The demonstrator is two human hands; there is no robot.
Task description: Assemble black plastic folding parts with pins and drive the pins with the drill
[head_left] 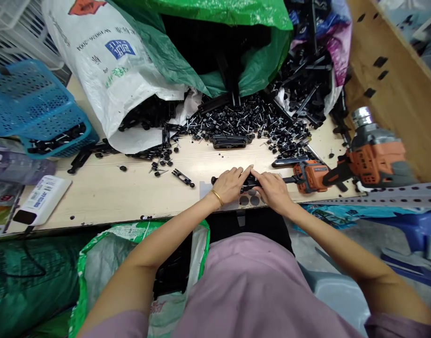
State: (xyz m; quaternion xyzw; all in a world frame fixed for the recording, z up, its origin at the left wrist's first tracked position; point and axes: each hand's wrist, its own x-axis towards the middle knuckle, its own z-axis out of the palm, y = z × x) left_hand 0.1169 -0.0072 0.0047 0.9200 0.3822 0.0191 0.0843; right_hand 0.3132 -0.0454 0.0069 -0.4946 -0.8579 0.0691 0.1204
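Observation:
My left hand (231, 184) and my right hand (271, 188) meet at the near edge of the wooden table (106, 188). Both are closed on a small black plastic part (249, 183) held between them, fingertips touching above it. A gold bangle circles my left wrist. Beyond my hands lies a long black plastic bracket (231, 141) in front of a heap of small black screws and knobs (250, 119). An orange cordless screwdriver (310, 176) lies just right of my right hand.
An orange and grey power drill (375, 159) hangs at the right. A green sack (218, 42) and a white sack (113, 65) spill black parts at the back. A blue basket (32, 108) sits far left, a white box (41, 199) near it. A green-rimmed bag (138, 263) stands below the table.

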